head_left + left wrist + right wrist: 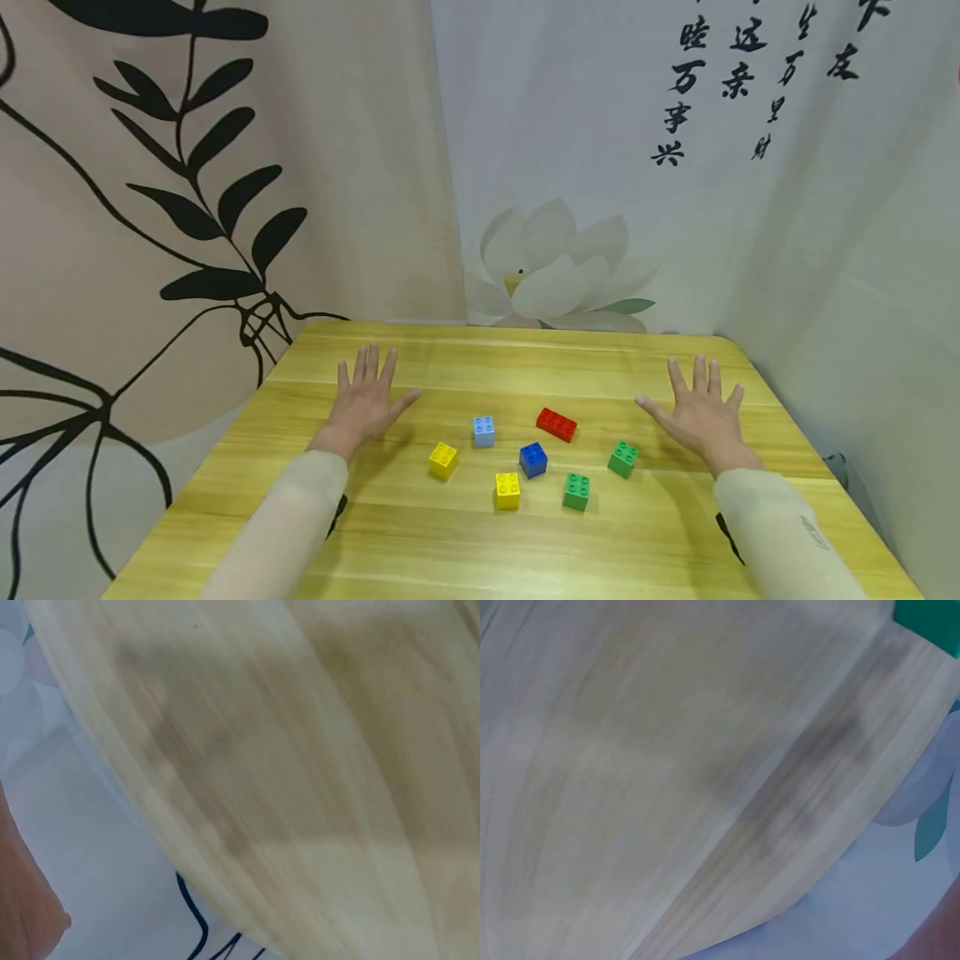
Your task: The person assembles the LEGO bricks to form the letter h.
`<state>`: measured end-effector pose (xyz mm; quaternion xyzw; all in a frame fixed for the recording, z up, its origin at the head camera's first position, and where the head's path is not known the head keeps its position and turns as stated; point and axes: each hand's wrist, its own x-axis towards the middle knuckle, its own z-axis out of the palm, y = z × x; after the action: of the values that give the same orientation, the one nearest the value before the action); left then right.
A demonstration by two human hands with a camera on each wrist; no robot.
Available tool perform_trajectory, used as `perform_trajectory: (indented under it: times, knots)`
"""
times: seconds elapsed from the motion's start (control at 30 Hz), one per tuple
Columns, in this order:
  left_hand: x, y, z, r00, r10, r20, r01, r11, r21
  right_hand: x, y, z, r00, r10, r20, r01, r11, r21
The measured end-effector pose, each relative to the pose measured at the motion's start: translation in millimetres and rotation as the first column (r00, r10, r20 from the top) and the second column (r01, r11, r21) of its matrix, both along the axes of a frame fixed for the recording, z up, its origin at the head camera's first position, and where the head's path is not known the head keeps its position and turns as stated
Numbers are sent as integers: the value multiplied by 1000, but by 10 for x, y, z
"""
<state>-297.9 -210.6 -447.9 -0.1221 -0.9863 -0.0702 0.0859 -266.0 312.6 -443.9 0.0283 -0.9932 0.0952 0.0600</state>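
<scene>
Several toy bricks lie spread over the middle of the wooden table (420, 550). My left hand (366, 404), fingers straight and spread, is left of them and holds nothing; nearest to it is a yellow brick (443, 460). A light blue brick (483, 432), a dark blue brick (533, 460), a longer red brick (557, 424) and a second yellow brick (507, 491) form the middle. To the right are two green bricks, one nearer me (577, 492) and one farther right (623, 459). My right hand (701, 412), also spread and holding nothing, is beyond them. A green brick (934, 624) enters the right wrist view's corner.
Behind the table hangs a pale curtain (375, 167) with black leaf prints, a lotus and dark written characters. The table's far edge (525, 327) runs close to the curtain. Shadows of the hands fall on the tabletop in both wrist views.
</scene>
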Motion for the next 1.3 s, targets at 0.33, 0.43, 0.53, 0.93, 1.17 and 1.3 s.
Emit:
perform_trajectory:
  times: [0.33,0.43,0.53,0.93,1.17,1.3]
  knots:
    - [-77,48,239,1000,-12,17,11,1000,25,-81,-258,229,1000,9,-27,-13,992,-123]
    - [-94,88,318,999,-43,15,41,996,79,-92,-365,294,998,18,-53,-26,985,-168]
    - [-102,135,384,997,-73,28,69,989,128,-91,-475,359,996,36,-84,-53,977,-206]
    - [24,271,549,981,-156,112,117,948,297,3,-961,442,987,128,-102,-159,894,-419]
    - [66,338,516,967,-206,151,118,885,451,160,-1249,415,985,150,-86,-171,794,-583]
    - [105,374,482,952,-232,200,90,836,542,266,-1414,400,986,154,-57,-151,715,-682]
